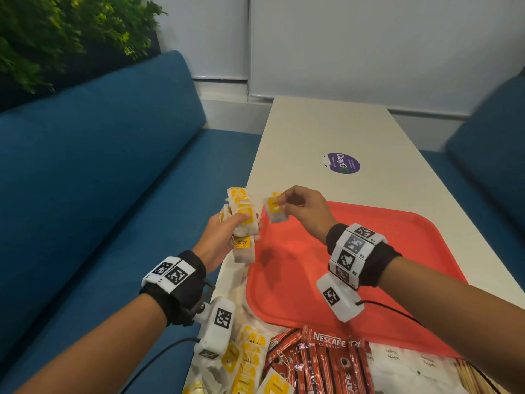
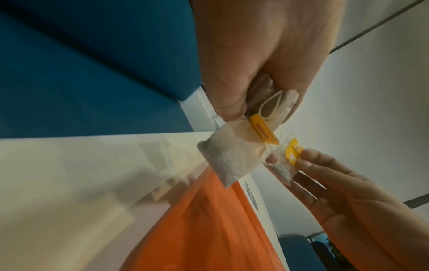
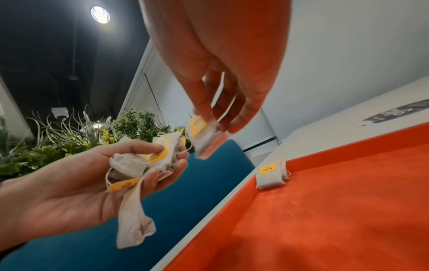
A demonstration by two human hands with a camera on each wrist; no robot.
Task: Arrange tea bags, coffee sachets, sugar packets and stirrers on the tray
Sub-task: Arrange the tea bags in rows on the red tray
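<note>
My left hand [image 1: 227, 231] is curled round a bunch of tea bags [image 1: 241, 211], held off the tray's [image 1: 397, 251] left edge, one bag dangling loose below the fist. My right hand [image 1: 301, 209] pinches a single tea bag [image 1: 275, 208] between thumb and fingertips, up over the tray's far-left corner, just beside the bunch. Two tea bags on the tray [image 3: 270, 177] already lean against the rim at that same corner. Near the tray's front edge, on the bench [image 1: 326, 132]: a heap of loose tea bags [image 1: 244, 362], red coffee sachets [image 1: 321, 362], white sugar packets [image 1: 403, 362], and what look like wooden stirrers [image 1: 471, 376]. Handling, as I judge it: the bags are feather-light, soft, crushable paper; strings and yellow tags tangle and drag neighbours along. Best hold is at the top fold by the tag, gently, so the pouch hangs flat.
</note>
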